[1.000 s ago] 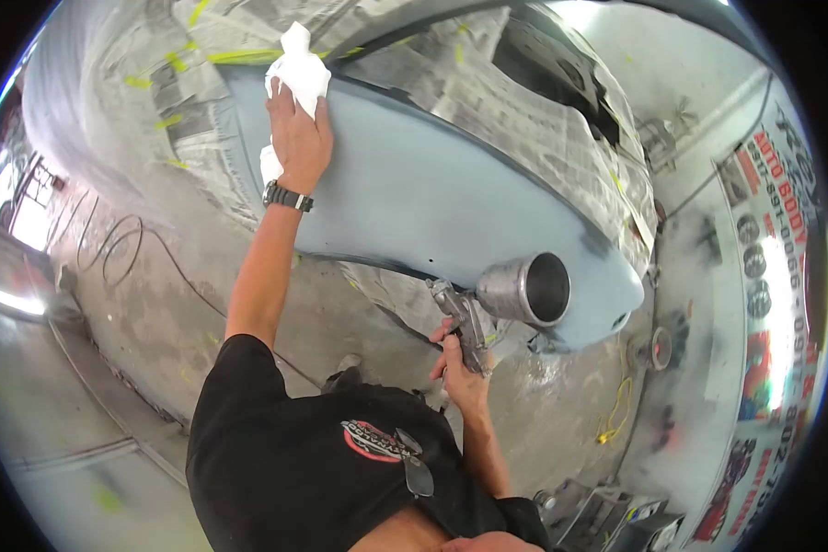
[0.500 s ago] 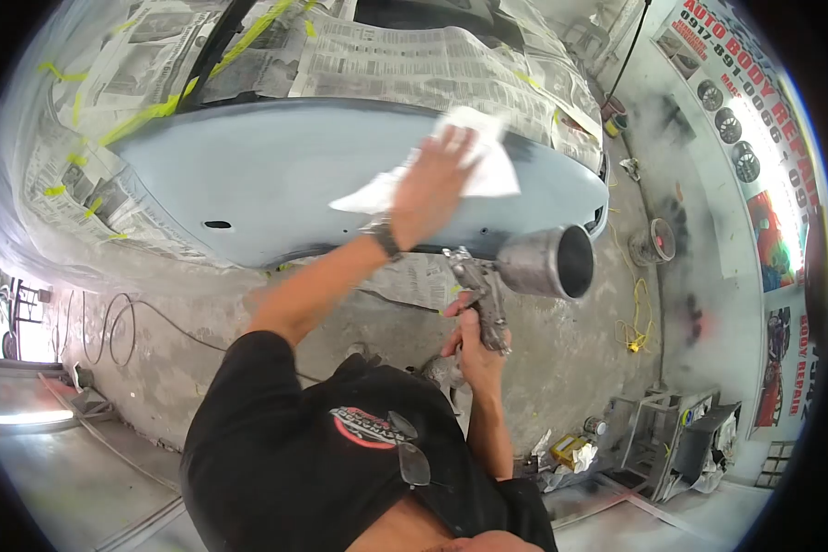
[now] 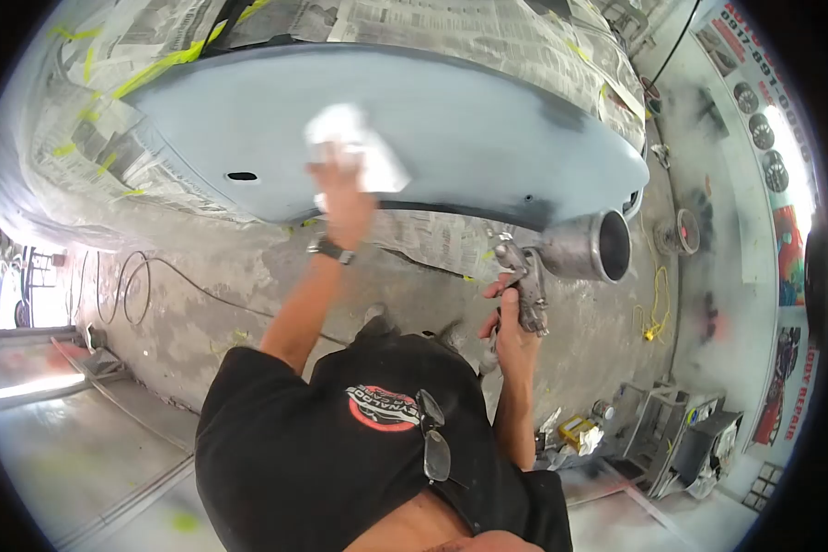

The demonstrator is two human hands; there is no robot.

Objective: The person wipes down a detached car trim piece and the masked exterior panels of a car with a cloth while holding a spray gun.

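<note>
My left hand (image 3: 348, 198), with a watch on its wrist, holds a white cloth (image 3: 386, 168) against the grey-primed car panel (image 3: 460, 129). Hand and cloth are smeared by motion, and the fingers lie over the cloth. In my right hand (image 3: 517, 336) is a metal spray gun (image 3: 528, 290), gripped by its handle. The gun's grey cup (image 3: 584, 248) points to the right, its round opening showing, just in front of the panel's lower right edge. A dark oval hole (image 3: 241, 176) shows at the panel's left.
Newspaper (image 3: 414, 26) and yellow-green tape (image 3: 170, 63) mask the car around the panel. A dark hose (image 3: 193, 288) runs over the concrete floor. At right are a bucket (image 3: 683, 232), a yellow cord (image 3: 655, 313), a metal stand (image 3: 658, 432) and a wall with banners (image 3: 782, 368).
My left hand and the cloth have swept left across the panel. The view has shifted, so the panel sits higher. My right hand still holds the spray gun.
</note>
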